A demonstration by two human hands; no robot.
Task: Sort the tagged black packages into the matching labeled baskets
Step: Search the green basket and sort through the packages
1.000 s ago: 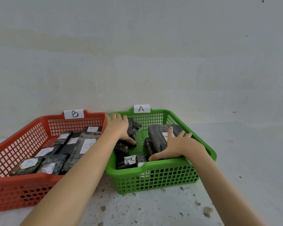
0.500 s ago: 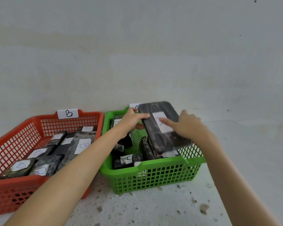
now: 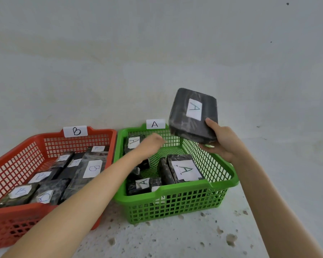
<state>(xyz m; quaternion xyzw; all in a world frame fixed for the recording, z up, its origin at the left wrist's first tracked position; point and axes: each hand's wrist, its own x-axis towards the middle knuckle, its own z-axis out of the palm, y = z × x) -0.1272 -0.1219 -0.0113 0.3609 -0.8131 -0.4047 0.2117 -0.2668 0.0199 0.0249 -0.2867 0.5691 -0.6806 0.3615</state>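
Note:
My right hand (image 3: 223, 141) holds a large black package tagged A (image 3: 193, 116) up in the air, above the back right corner of the green basket (image 3: 175, 190) labeled A. My left hand (image 3: 151, 144) reaches into that basket over its back left part; it is blurred and I cannot tell whether it grips anything. Inside the green basket lie several black packages tagged A, the biggest one (image 3: 183, 170) near the front right. The red basket (image 3: 11, 220) labeled B on the left holds several black packages tagged B (image 3: 91, 168).
Both baskets stand side by side on a speckled white surface (image 3: 175, 237) against a pale wall (image 3: 157, 53). Bare surface extends to the right of the green basket and in front of both.
My right hand has lifted the large A package out of the green basket and up to the right. My left hand let go of it and moved down into the basket.

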